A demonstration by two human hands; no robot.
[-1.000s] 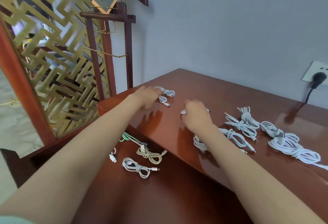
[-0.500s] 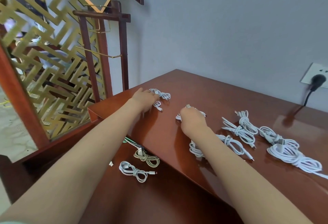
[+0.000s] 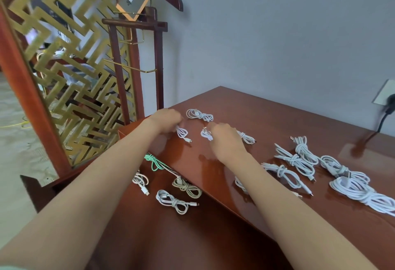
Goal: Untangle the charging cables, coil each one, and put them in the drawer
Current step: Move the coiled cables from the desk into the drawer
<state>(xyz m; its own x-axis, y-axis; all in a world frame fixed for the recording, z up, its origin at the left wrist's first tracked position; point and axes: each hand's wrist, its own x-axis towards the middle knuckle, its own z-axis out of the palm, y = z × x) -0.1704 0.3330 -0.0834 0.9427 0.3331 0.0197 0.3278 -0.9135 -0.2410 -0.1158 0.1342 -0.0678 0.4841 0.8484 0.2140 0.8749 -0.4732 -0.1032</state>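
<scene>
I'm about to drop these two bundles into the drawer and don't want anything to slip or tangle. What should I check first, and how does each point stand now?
1. The left hand holds the left coil: ok.
2. The right hand holds the right coil: ok.
3. The left coil is bundled, with its plug end free: ok.
4. The right coil is bundled: cannot tell, the hand hides part of it.
5. The drawer is open, with bare floor beside the stored coils: ok.
6. The tabletop is free of cables: not ok, several white coils lie there.
</scene>
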